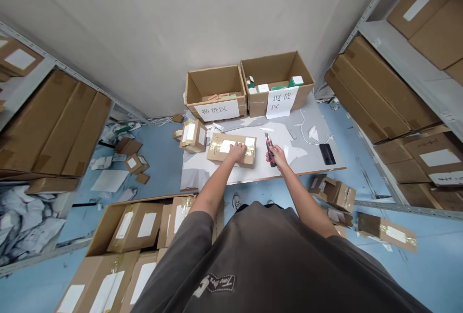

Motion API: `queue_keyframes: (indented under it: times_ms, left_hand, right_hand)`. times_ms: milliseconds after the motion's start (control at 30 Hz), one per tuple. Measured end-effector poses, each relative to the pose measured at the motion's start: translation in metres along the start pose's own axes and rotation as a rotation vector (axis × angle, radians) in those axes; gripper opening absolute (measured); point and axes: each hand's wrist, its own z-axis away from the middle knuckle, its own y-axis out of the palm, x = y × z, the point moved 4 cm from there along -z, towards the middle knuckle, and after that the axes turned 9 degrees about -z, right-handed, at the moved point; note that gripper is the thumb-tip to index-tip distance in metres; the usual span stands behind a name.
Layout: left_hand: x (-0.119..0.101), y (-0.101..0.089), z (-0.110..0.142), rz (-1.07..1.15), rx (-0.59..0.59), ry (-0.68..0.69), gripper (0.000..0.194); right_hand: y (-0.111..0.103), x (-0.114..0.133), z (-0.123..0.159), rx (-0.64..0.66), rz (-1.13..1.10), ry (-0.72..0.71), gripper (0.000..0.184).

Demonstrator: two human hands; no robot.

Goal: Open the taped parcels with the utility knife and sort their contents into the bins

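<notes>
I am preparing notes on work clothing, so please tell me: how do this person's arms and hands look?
The left hand and right hand are bare, with no gloves, watch or bracelet visible. Plain dark grey short sleeves end around the elbows, leaving the forearms uncovered.

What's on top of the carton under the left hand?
On top of the carton are the left hand, white labels and yellowish tape. The patch directly beneath the hand is covered, so it cannot be seen.
</notes>
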Motion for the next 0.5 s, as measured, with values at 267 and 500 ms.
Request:
queue_keyframes:
  times_ms: [267,500]
  left_hand:
    - [-0.012,0.003,0.003,0.020,-0.086,-0.073,0.098]
    - [-0.017,0.013,0.011,0.034,-0.151,-0.073,0.104]
  right_hand:
    - [-0.002,-0.029,-0.012,0.086,0.095,0.108,0.065]
    - [-0.006,-0.027,-0.047,0.267,0.688,0.170,0.032]
